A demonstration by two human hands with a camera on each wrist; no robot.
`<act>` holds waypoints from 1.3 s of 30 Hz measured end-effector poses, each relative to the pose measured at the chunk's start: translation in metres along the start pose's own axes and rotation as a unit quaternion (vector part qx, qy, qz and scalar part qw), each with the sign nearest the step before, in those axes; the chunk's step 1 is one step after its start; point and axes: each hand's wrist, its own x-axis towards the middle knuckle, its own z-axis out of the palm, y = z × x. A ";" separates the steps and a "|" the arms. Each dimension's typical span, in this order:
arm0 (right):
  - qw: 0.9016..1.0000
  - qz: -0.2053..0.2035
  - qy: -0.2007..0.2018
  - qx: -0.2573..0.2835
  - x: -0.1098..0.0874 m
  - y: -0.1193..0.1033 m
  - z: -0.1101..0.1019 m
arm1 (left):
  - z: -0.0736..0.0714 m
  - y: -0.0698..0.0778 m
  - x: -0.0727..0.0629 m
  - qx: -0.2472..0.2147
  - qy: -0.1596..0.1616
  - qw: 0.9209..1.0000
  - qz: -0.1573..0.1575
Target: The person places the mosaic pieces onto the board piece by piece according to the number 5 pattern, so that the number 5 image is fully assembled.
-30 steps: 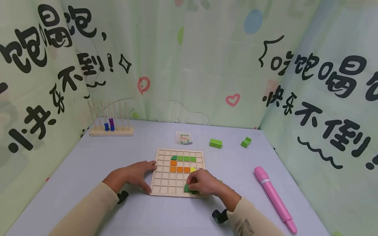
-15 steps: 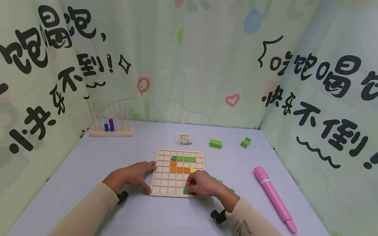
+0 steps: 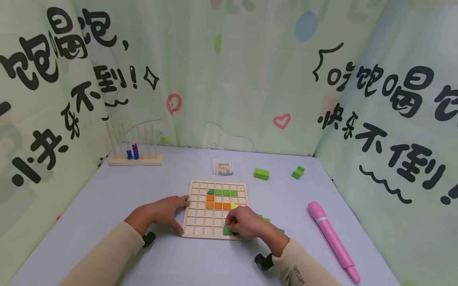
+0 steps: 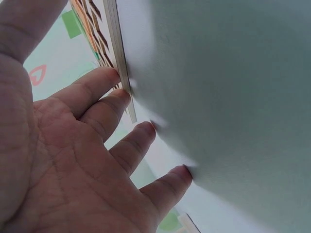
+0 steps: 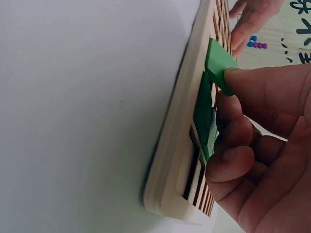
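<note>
A wooden grid board (image 3: 200, 220) lies on the table. Its upper cells hold a row of green tiles (image 3: 226, 192), several orange tiles (image 3: 217, 205) and a yellow tile (image 3: 233, 206). With fingers spread, my left hand (image 3: 162, 212) braces the board's left edge; two fingertips (image 4: 121, 94) touch its side in the left wrist view. My right hand (image 3: 248, 222) pinches a green square tile (image 5: 221, 65) between thumb and fingers, tilted at the board's near edge. Beside it, another green tile (image 5: 203, 104) lies in the grid, partly hidden by my fingers.
Past my right wrist, loose green pieces (image 3: 265, 219) show partly. A printed card (image 3: 222, 167), a green block (image 3: 261, 173) and more green blocks (image 3: 298, 172) lie behind the board. A bead rack (image 3: 135, 159) stands back left, a pink marker-shaped stick (image 3: 332, 240) at right.
My right wrist has shifted slightly left, showing more of the loose green pieces behind it. The right fingers stay at the same spot; the left hand and board have not moved.
</note>
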 end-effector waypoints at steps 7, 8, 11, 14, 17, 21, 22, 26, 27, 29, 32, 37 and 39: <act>1.000 -0.002 0.014 -0.010 -0.002 0.000 0.003 | 0.001 0.000 0.002 -0.003 0.003 1.000 0.002; 1.000 -0.001 0.017 -0.010 -0.002 0.001 0.003 | 0.001 0.000 0.002 -0.004 0.003 1.000 0.002; 1.000 0.010 0.026 -0.001 -0.003 0.006 0.000 | 0.001 0.000 0.002 -0.004 0.002 1.000 0.002; 0.999 0.015 0.040 0.018 -0.005 0.014 -0.006 | 0.001 0.001 0.001 -0.001 0.002 1.000 0.003; 0.997 0.028 0.054 0.051 -0.009 0.024 -0.013 | 0.000 0.002 0.000 0.003 0.004 1.000 0.006; 0.992 0.062 0.079 0.075 -0.015 0.040 -0.022 | 0.000 0.002 -0.001 0.003 0.005 1.000 0.006; 0.991 0.072 0.086 0.073 -0.016 0.045 -0.024 | 0.000 0.002 -0.001 0.003 0.005 1.000 0.005; 0.986 0.110 0.110 0.062 -0.023 0.065 -0.032 | 0.001 0.000 0.000 0.003 0.003 1.000 0.004; 0.985 0.116 0.113 0.060 -0.025 0.069 -0.034 | 0.001 0.001 0.000 0.004 0.003 1.000 0.005; 0.983 0.129 0.116 0.054 -0.030 0.076 -0.037 | 0.000 0.002 -0.001 0.004 0.002 1.000 0.006; 0.982 0.138 0.118 0.041 -0.034 0.084 -0.038 | -0.001 0.002 -0.002 0.004 0.001 1.000 0.008; 0.982 0.147 0.117 0.030 -0.036 0.090 -0.036 | -0.001 0.003 -0.003 0.003 0.001 1.000 0.007; 0.982 0.146 0.116 0.021 -0.036 0.090 -0.035 | -0.001 0.003 -0.003 0.003 0.001 1.000 0.007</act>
